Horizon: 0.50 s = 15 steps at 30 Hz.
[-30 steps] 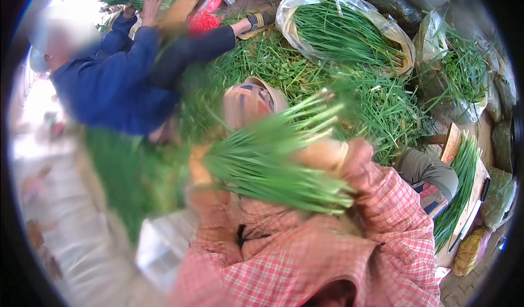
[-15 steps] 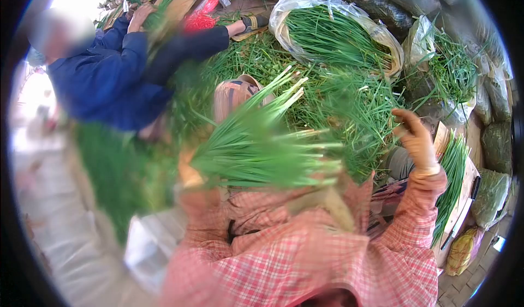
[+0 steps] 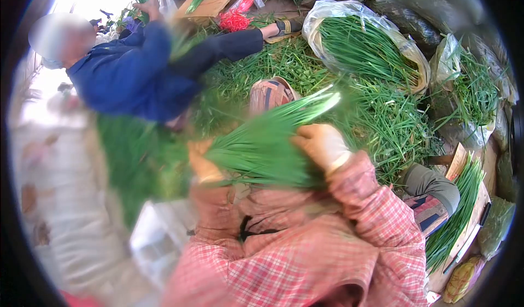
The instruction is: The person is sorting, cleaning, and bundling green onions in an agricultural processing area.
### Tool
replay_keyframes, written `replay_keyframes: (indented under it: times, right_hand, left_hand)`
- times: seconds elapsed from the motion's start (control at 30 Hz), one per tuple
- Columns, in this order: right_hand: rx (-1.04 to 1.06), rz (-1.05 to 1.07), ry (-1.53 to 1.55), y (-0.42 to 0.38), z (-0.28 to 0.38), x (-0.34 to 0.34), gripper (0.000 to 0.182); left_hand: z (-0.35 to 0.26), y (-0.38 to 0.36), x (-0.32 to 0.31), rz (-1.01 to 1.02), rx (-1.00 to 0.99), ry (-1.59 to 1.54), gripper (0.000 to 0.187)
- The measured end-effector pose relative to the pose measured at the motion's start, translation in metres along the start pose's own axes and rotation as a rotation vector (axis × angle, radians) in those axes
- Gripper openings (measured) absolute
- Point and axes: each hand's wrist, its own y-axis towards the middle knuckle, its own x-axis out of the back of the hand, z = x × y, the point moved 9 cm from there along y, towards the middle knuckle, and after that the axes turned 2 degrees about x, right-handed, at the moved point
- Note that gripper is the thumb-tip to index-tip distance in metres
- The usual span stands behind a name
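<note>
I hold a thick bundle of green chives across my chest, its cut pale ends pointing up and to the right. My left hand, in a tan glove, grips the leafy end of the bundle. My right hand, also gloved, presses on the bundle near its middle. Both of my sleeves are red-and-white plaid. My sandalled foot shows just beyond the bundle, on the green pile.
A person in a blue jacket leans over the heap of loose chives on the ground. A clear plastic bag of chives lies at the back right. A board with chives sits at right. Red ties lie far back.
My right hand came down from the raised position at right and now rests on the bundle. The bundle's ends have closed together. The view shifted slightly.
</note>
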Motion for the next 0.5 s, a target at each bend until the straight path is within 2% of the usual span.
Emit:
replay_keyframes:
  times: [0.07,0.13,0.17,0.2,0.23,0.27,0.33,0.37,0.4,0.47,0.5]
  right_hand:
    - [-0.018,0.0,0.089,-0.007,-0.009,0.012,0.027]
    - [-0.051,-0.058,0.104,-0.018,-0.02,0.034,0.023]
    - [0.081,-0.101,-0.053,-0.021,-0.028,0.043,0.022]
    - [0.214,-0.144,-0.212,-0.026,-0.036,0.05,0.021]
    - [0.133,-0.208,-0.137,-0.038,-0.042,0.068,0.022]
    - [0.213,-0.237,-0.305,-0.049,-0.058,0.079,0.021]
    - [-0.169,-0.302,0.215,-0.078,-0.127,0.107,0.019]
    - [-0.138,-0.276,-0.045,-0.09,-0.136,0.128,0.019]
    - [-0.284,-0.429,-0.337,-0.105,-0.154,0.152,0.02]
    - [-0.444,-0.37,-1.051,-0.134,-0.143,0.164,0.025]
    - [-0.363,-0.427,-0.844,-0.14,-0.134,0.162,0.026]
  left_hand:
    - [-0.003,0.0,-0.011,0.183,0.022,-0.141,0.028]
    - [0.004,-0.001,-0.004,0.021,0.042,-0.045,0.031]
    - [0.007,-0.001,-0.002,-0.054,0.053,0.002,0.033]
    - [0.022,0.009,0.005,-0.015,0.139,-0.042,0.037]
    - [0.038,0.021,0.02,0.021,0.224,-0.085,0.04]
    - [0.056,0.03,0.036,0.055,0.31,-0.125,0.044]
    - [0.063,0.022,0.04,0.083,0.316,-0.046,0.048]
    - [0.067,0.017,0.042,0.097,0.324,-0.005,0.051]
    - [0.071,0.013,0.045,0.154,0.321,-0.025,0.05]
    - [0.076,0.011,0.049,0.276,0.308,-0.075,0.051]
    - [0.076,0.01,0.047,0.312,0.317,-0.085,0.052]
